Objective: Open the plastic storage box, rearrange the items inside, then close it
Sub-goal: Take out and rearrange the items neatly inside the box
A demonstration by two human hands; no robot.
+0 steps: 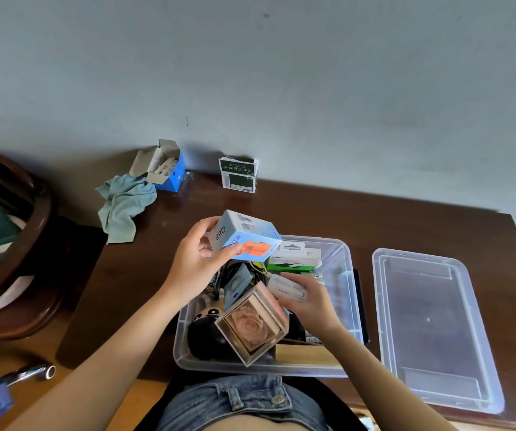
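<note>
Rearranging is under way — lid [433, 331] off at right, storage box [348, 275] centre frame. Left hand [197, 262] grips the blue carton [244, 237] (lifted clear); right hand [306, 298] clasps a white packet [287, 289] inside. Next: find the carton a gap.

One camera is sitting on the person's head and is looking forward and steeply down. The table [405, 213] is filling the middle of the frame, close by; the wall [281, 73] is taking the upper half; the lap is showing at the bottom edge.
</note>
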